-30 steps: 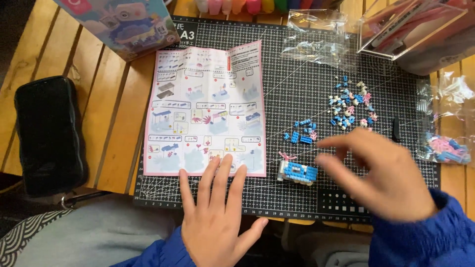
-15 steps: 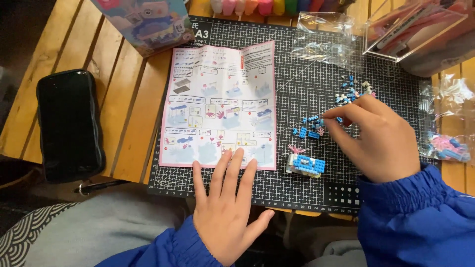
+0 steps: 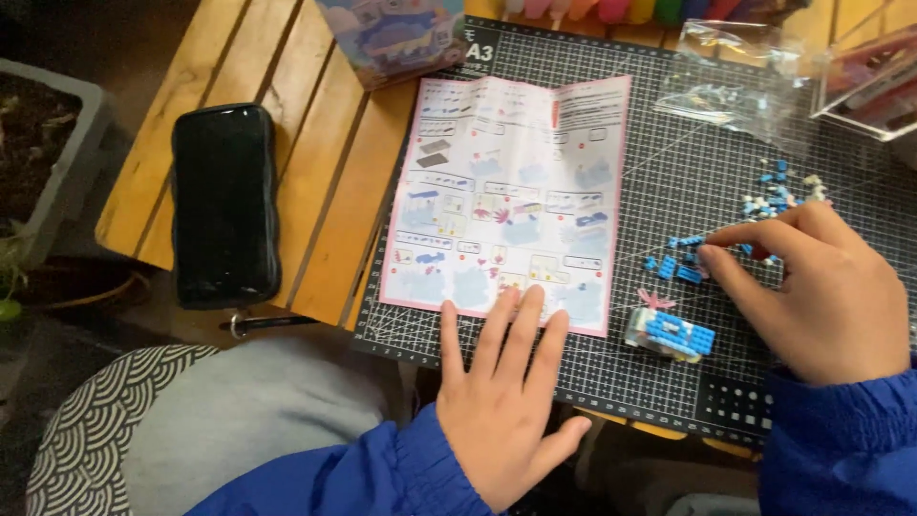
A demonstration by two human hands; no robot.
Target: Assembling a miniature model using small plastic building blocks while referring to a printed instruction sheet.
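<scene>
My left hand lies flat, fingers spread, on the lower edge of a folded instruction sheet and the black cutting mat. My right hand reaches left with thumb and forefinger pinched at a small cluster of loose blue bricks; whether a brick is between the fingertips is hidden. A small blue and white brick model with a pink piece on top stands just below the fingers. More tiny bricks lie scattered beyond the hand.
A black zip pouch rests on the wooden slatted table at left. A printed box sits at the top edge. Clear plastic bags and a clear case lie top right. A patterned cushion is bottom left.
The view has shifted so everything sits further right. My right hand moved from near the model up to the loose blue bricks and pinched there. The left hand stayed flat on the sheet.
</scene>
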